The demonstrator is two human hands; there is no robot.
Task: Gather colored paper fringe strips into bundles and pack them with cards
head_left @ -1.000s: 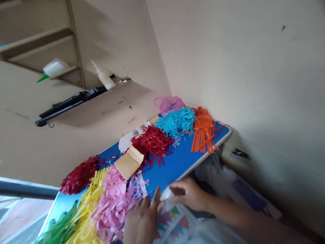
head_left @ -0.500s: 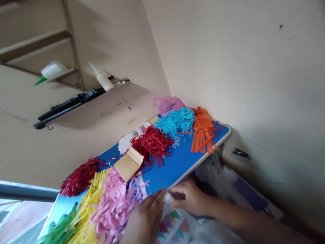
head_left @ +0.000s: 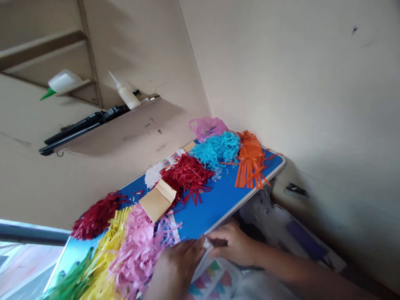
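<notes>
A whitish packet (head_left: pixel 215 277), printed with colourful pennant shapes, lies low in the head view at the table's near edge. My left hand (head_left: pixel 179 262) closes on its upper left corner, fingers bent and pressed together. From the other side, my right hand (head_left: pixel 233 242) pinches the same top edge between thumb and fingers. The fingertips nearly meet there, and they hide part of the edge. Just left of my left hand is a heap of pink paper fringe (head_left: pixel 134 258). Farther up lies a tan paper envelope (head_left: pixel 156 204) with its flap raised.
The blue table (head_left: pixel 200 216) also carries dark red fringe (head_left: pixel 96 216), yellow (head_left: pixel 108 250), green (head_left: pixel 73 275), red (head_left: pixel 187 177), light blue (head_left: pixel 215 150) and orange fringe (head_left: pixel 250 156). A pink plastic bag (head_left: pixel 206 127) sits by the wall. Glue bottles (head_left: pixel 128 98) stand on a wall shelf (head_left: pixel 106 129).
The view has shifted slightly. Both hands stay at the packet's top edge, with my left hand a little lower and more of the printed pennants showing.
</notes>
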